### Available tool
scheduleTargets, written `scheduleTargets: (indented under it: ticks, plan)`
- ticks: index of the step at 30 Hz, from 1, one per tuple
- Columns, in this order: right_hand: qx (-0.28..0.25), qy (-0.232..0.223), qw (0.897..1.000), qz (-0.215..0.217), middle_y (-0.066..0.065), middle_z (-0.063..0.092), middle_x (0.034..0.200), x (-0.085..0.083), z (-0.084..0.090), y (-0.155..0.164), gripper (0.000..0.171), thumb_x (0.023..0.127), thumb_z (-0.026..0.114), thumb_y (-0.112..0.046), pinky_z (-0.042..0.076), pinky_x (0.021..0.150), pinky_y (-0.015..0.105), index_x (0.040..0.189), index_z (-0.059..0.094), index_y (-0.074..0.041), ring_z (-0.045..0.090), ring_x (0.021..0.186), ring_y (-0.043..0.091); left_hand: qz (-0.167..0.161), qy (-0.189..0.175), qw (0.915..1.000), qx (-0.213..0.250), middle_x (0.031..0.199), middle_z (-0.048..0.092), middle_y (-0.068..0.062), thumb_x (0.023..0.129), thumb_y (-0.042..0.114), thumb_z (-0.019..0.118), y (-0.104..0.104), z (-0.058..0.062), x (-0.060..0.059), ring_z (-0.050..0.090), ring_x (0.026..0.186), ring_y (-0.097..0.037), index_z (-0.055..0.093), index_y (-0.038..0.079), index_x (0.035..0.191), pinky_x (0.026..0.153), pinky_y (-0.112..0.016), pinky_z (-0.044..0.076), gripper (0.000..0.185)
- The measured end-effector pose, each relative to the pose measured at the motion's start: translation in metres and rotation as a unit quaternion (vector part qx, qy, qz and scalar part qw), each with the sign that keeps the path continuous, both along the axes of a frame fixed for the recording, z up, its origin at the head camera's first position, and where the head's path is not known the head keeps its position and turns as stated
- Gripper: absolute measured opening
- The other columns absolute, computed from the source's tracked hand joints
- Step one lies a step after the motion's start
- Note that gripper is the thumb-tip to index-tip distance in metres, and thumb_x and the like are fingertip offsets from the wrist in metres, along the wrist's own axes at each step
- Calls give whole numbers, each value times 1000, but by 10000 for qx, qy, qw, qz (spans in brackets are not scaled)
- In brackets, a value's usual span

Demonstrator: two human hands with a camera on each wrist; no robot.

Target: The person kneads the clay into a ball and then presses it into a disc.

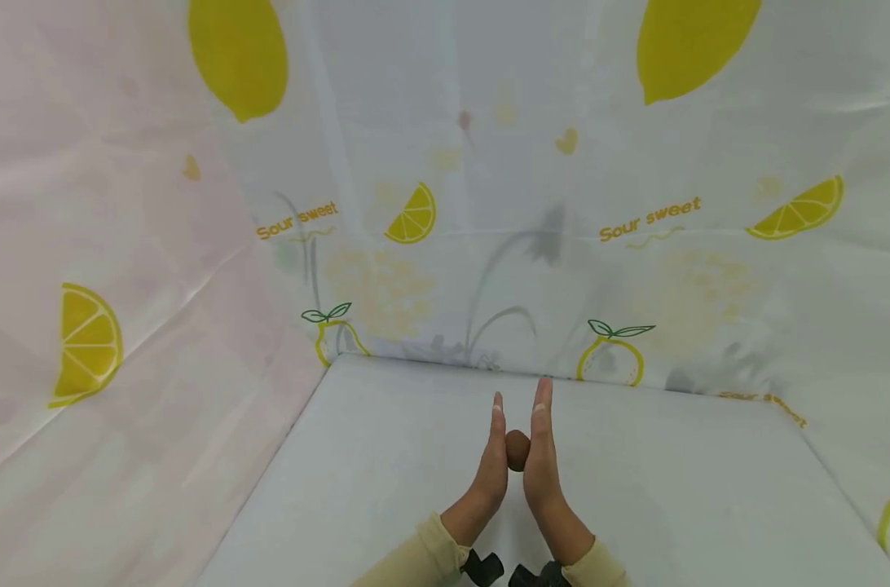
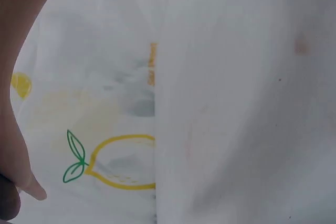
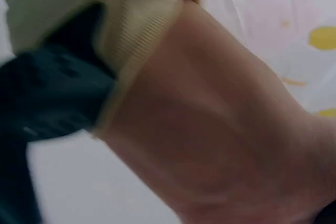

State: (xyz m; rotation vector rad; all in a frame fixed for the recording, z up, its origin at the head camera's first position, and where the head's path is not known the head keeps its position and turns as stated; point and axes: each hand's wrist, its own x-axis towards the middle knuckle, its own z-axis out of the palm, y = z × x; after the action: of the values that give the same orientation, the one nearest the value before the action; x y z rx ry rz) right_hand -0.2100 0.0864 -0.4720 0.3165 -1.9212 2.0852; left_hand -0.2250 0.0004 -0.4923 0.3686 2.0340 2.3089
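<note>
A small brown ball point(image 1: 517, 450) sits between my two palms above the white table point(image 1: 372, 497), near its front middle. My left hand point(image 1: 491, 469) and right hand point(image 1: 541, 465) stand upright with straight fingers, palms facing each other and pressing the ball from both sides. Most of the ball is hidden by the hands. In the left wrist view the left hand point(image 2: 11, 103) fills the left edge, with a dark sliver of the ball point(image 2: 7, 205) at the bottom corner. The right wrist view is blurred and filled by a wrist point(image 3: 210, 129) with a cream cuff point(image 3: 131, 30) and a black strap point(image 3: 47, 98).
White sheets printed with lemons point(image 1: 240, 57) and "Sour sweet" lettering point(image 1: 650, 218) hang as walls at the back, left and right of the table. The back edge point(image 1: 489, 371) lies just beyond my fingertips.
</note>
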Motion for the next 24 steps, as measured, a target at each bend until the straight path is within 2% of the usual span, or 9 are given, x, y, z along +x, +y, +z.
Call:
scheduleTargets:
  ticks: [4,9,13,16,19,21,22,23,24]
  plan:
    - [-47,-363,9993,-62,-4,-5,169,-11,2,10,66,110,19,-46,-2,123,46,164,-5,-16,-7,155,14,-448,105,9989,40,170,-10,-7,107,59,5,4,-2,6,-12,154,-26,-6,9,163,121,-58,-6,76]
    - [-313,-807,9962,16,-4,-5,170,-18,-4,18,66,110,19,-47,-2,124,44,164,-3,-15,-7,155,14,-979,198,9947,257,169,-17,-11,106,59,2,5,-2,8,-17,153,-28,-13,7,161,121,-57,-8,77]
    - [-387,-1061,9936,81,-1,-6,170,-19,-12,21,68,110,19,-50,-2,124,43,164,-2,-14,-7,155,17,-1231,52,9906,587,168,-20,-12,105,60,1,4,-1,9,-19,153,-30,-15,7,161,121,-56,-8,79]
    - [-246,-979,9948,146,1,-7,170,-18,-17,21,68,110,18,-49,-4,123,48,164,-3,-12,-8,155,20,-1239,-77,9890,810,168,-21,-10,104,62,0,3,1,10,-21,153,-29,-15,7,161,121,-55,-11,80]
    - [57,-719,9972,188,3,-8,170,-15,-23,19,66,111,16,-45,-4,123,50,163,-5,-9,-9,155,19,-1126,-46,9896,899,168,-22,-8,104,60,-1,1,4,9,-24,152,-27,-15,7,161,119,-56,-14,79]
    - [225,-547,9981,187,4,-7,170,-12,-27,16,64,112,15,-42,-2,123,44,163,-5,-9,-8,154,16,-995,8,9910,897,167,-22,-7,104,61,0,0,5,8,-25,151,-25,-15,9,161,118,-58,-16,79]
    - [291,-486,9982,176,5,-3,170,-9,-29,14,63,112,14,-41,0,123,37,163,-5,-9,-4,153,12,-929,32,9918,878,167,-22,-6,104,61,1,-1,5,7,-25,151,-25,-14,9,162,118,-58,-16,79]
    - [322,-394,9986,150,10,6,169,-7,-31,13,62,113,15,-39,3,122,30,163,-5,-9,6,152,11,-854,53,9927,849,167,-22,-6,104,62,1,-1,5,6,-24,151,-24,-14,10,162,118,-58,-16,79]
    - [332,-282,9990,137,18,27,162,-5,-32,10,61,113,15,-36,16,119,24,163,-5,-9,26,145,9,-747,50,9937,833,168,-21,-6,104,62,3,-1,6,6,-23,152,-24,-13,11,162,118,-59,-16,79]
